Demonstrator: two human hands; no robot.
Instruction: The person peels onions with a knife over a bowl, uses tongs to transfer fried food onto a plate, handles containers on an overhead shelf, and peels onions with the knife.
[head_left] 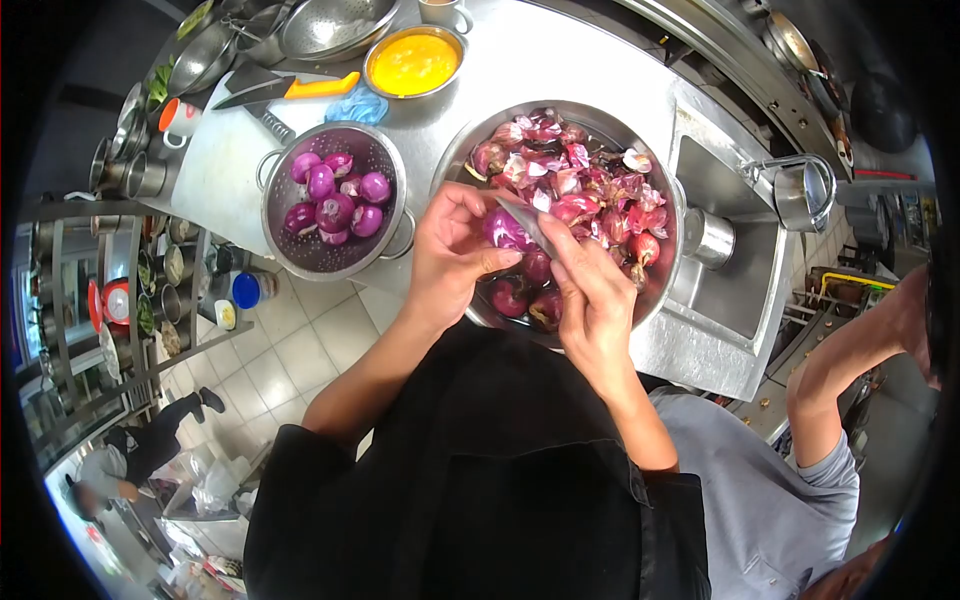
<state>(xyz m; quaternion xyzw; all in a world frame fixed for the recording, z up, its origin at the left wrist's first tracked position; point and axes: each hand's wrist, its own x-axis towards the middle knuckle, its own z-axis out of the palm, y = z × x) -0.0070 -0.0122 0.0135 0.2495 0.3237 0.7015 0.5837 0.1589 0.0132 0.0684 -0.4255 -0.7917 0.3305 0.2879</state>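
Note:
My left hand (447,252) is wrapped round a purple onion (507,230) above the near left part of a large metal bowl (672,262). My right hand (590,290) grips a knife, its grey blade (527,222) lying against the onion's right side; the handle is hidden in my fingers. Inside the bowl are loose red onion skins (575,180) and several unpeeled onions, with dark liquid at the back. To the left, a colander (278,232) holds several peeled purple onions (335,212).
Behind the colander are a white cutting board (215,190), a yellow-handled knife (320,87), a blue cloth (357,105) and a bowl of yellow liquid (412,64). A sink (725,290) adjoins the big bowl on the right. A person in grey (760,490) stands close at right; another (140,450) is farther left.

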